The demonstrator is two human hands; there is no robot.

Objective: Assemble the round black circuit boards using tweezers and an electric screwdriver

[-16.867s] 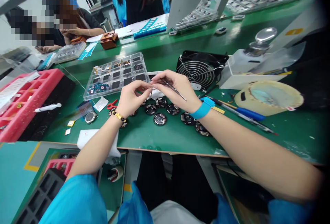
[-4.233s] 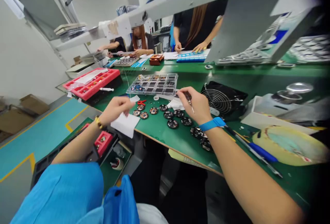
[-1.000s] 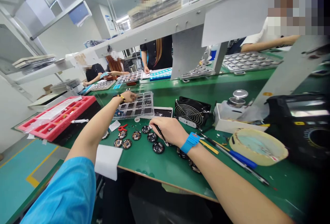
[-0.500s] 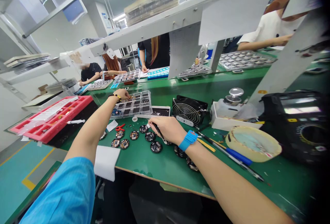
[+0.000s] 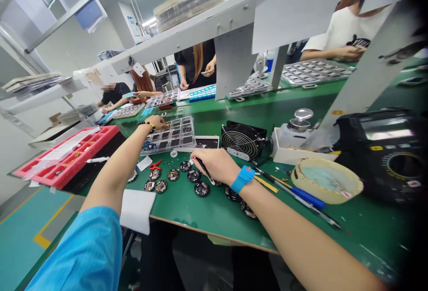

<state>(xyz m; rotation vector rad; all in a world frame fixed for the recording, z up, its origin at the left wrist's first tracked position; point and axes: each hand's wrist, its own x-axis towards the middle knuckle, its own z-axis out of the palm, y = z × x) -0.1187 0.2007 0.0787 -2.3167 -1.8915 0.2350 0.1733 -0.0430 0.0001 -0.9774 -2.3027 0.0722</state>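
Observation:
My left hand [image 5: 157,122] reaches over the far left of a clear compartment tray [image 5: 164,147], fingertips drawn together at a compartment. Whatever lies between them is too small to make out. In my right hand [image 5: 216,164], closed in a pen-like grip, are dark tweezers [image 5: 205,170] slanting over the bench. Below and left of them lie several round black circuit boards, among them a near one [image 5: 202,188] and one with brownish parts [image 5: 173,174]. Other round boards [image 5: 248,209] are partly hidden under my right wrist and forearm.
Left stands a red divided tray [image 5: 112,131]. Red-handled pliers [image 5: 155,165] and a white foam sheet [image 5: 137,210] lie nearer. A black fan [image 5: 243,141], dispenser bottle [image 5: 298,123], yellowish round dish [image 5: 326,197], pens and a black machine [image 5: 377,157] fill the right. Co-workers sit across the bench.
My left hand has shifted slightly left and stays at the tray. My right hand keeps the tweezers in nearly the same place. The whole view has shifted a little.

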